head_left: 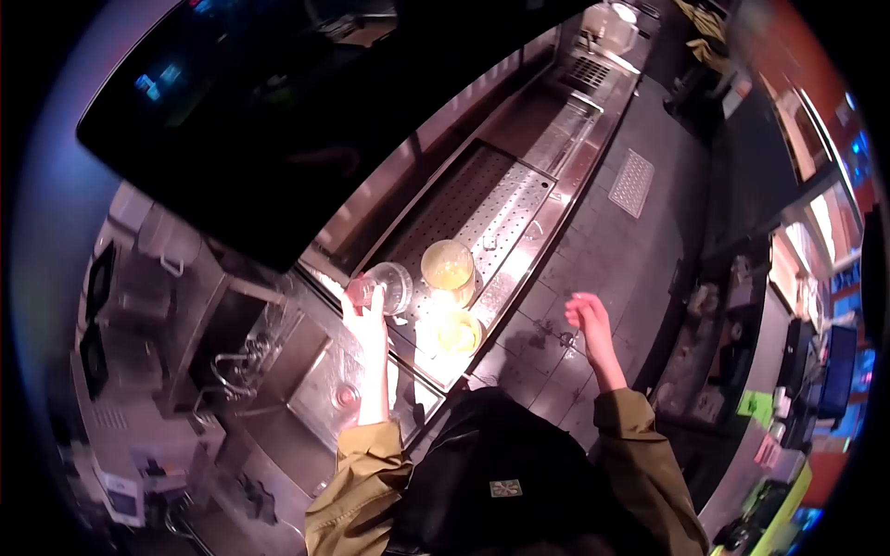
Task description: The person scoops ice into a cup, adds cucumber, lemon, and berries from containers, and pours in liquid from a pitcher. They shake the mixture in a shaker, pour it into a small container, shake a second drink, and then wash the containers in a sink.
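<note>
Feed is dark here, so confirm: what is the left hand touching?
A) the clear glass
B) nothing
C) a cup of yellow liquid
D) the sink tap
A: the left hand lies against the clear glass on the drain tray. Both cups of yellow liquid stand untouched beside it, and the right hand is open over the floor.

Dim fisheye view with dark vignetted corners, blurred edges, and glare on the steel counter (519,269).

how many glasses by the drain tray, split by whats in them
glasses with yellow liquid: 2
clear glass, no yellow in it, at the left hand: 1
total: 3
</note>
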Demonstrator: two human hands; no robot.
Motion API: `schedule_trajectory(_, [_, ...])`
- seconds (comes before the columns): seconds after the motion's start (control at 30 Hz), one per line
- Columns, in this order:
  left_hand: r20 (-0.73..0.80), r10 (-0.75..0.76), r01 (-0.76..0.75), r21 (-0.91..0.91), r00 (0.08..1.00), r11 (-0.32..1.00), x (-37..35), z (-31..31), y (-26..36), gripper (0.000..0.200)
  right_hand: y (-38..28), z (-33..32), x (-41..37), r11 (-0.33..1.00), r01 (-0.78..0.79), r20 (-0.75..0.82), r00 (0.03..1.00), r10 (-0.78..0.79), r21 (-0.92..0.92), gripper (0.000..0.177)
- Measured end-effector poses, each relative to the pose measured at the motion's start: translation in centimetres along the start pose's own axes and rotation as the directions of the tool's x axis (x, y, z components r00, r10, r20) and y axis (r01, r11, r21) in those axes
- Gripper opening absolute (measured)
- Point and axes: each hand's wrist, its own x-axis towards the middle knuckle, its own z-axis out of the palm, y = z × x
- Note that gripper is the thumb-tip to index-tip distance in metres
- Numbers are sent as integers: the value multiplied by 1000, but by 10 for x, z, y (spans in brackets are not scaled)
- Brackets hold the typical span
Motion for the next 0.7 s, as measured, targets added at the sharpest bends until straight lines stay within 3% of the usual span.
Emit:
schedule_trajectory(0.03, [61, 51, -50, -7, 997, 999, 6, 9, 32, 36, -25, 23, -3, 985, 153, 152, 975, -164, 79, 26])
schedule_trajectory(0.1, [346, 179, -223, 94, 921, 970, 20, 29, 71, 39, -58, 77, 6, 982, 189, 283, 943, -173, -29, 48])
schedule_trajectory(0.13, [466, 216, -309, 133, 858, 942, 25, 39, 81, 41, -83, 106, 5, 905, 329, 364, 905, -220, -271, 58])
schedule_trajectory(0.23, [597, 248, -370, 88, 763, 925, 29, 66, 79, 43, -106, 166, 15, 580, 687, 571, 711, -411, -439, 82])
schedule_trajectory(0.3, [604, 239, -370, 100, 760, 924, 27, 72, 79, 45, -87, 182, 32, 523, 749, 601, 650, -465, -406, 87])
schedule_trajectory(0.47, [557, 247, -410, 189, 793, 892, 18, 82, 72, 45, -66, 180, 51, 636, 698, 654, 654, -379, -330, 90])
schedule_trajectory(0.53, [509, 275, -435, 225, 815, 872, 10, 86, 72, 44, -59, 178, 53, 626, 723, 653, 629, -422, -292, 87])
schedule_trajectory(0.63, [390, 217, -334, 262, 895, 905, -1, 95, 80, 45, -49, 179, 60, 649, 725, 641, 615, -460, -229, 87])
schedule_trajectory(0.7, [336, 239, -342, 291, 911, 893, 0, 102, 84, 44, -44, 181, 65, 689, 693, 657, 623, -424, -212, 88])
